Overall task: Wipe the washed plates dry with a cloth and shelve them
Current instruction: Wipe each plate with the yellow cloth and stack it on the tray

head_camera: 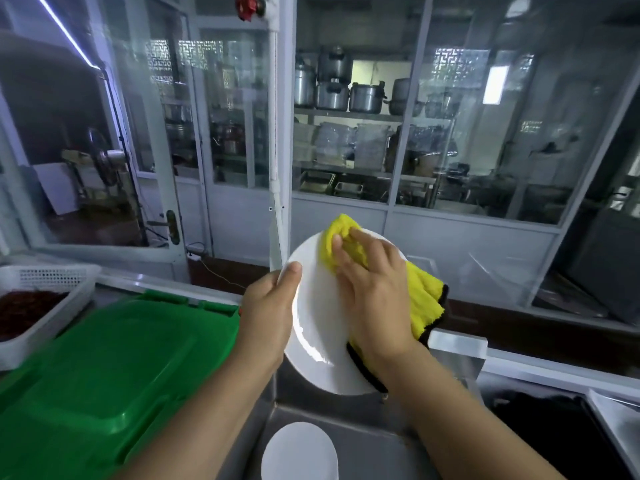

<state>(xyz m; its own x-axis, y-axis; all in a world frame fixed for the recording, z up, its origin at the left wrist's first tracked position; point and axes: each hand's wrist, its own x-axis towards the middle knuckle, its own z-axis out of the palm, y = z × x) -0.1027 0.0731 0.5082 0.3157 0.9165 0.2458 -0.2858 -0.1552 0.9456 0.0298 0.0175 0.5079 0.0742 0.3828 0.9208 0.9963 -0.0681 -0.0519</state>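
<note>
Down at the bottom edge, nearest you, a second white plate [300, 452] lies in the steel sink [374, 441], well below your hands. To your left, the big green plastic lid [104, 372] takes up most of the counter, and beyond it sits a white perforated basket [48, 282] with something dark red inside. Ahead, glass-panelled partitions [398, 150] show shelves of metal pots [346, 91] behind them. You hold the white plate [311, 323] tilted up over the sink, its face turned toward you. Your left hand [266, 317] grips its left rim, thumb hooked over the front edge and the fingers hidden behind it. Your right hand [374, 292] presses the yellow cloth [346, 247] against the upper right part of the plate's face, with the fingers curled into the bunched fabric. The rest of the cloth hangs off the plate's right edge beneath your wrist, and its black trim shows along the lower rim. A dark tray-like area [554, 431] lies to the right of the sink; you cannot tell what it holds.
</note>
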